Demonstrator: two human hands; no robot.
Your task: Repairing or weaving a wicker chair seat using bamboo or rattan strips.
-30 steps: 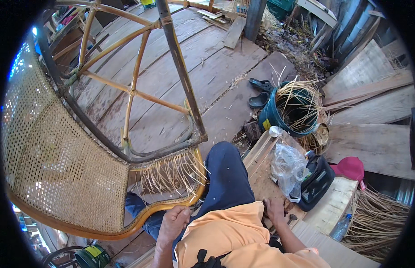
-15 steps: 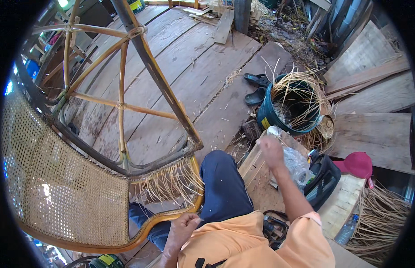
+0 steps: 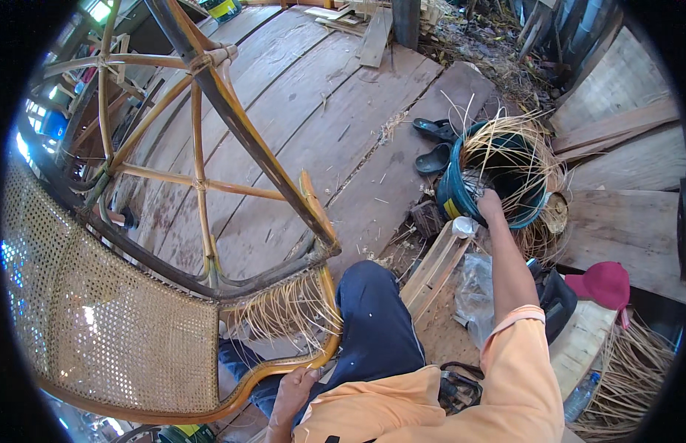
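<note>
Reaching into bucket (image 3: 498, 177): right hand (image 3: 490, 205) among cane strands (image 3: 505, 140), grip unclear. Left hand (image 3: 292, 391) closed on chair (image 3: 107, 332) rim. Next, probably: pull one strand free.

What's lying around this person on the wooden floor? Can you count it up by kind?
Rattan chair frame, held by the left hand: 1
Blue bucket of cane strands, right hand at its rim: 1
Dark sandals: 2
Red cap: 1
Clear plastic bag: 1
Total: 6
</note>
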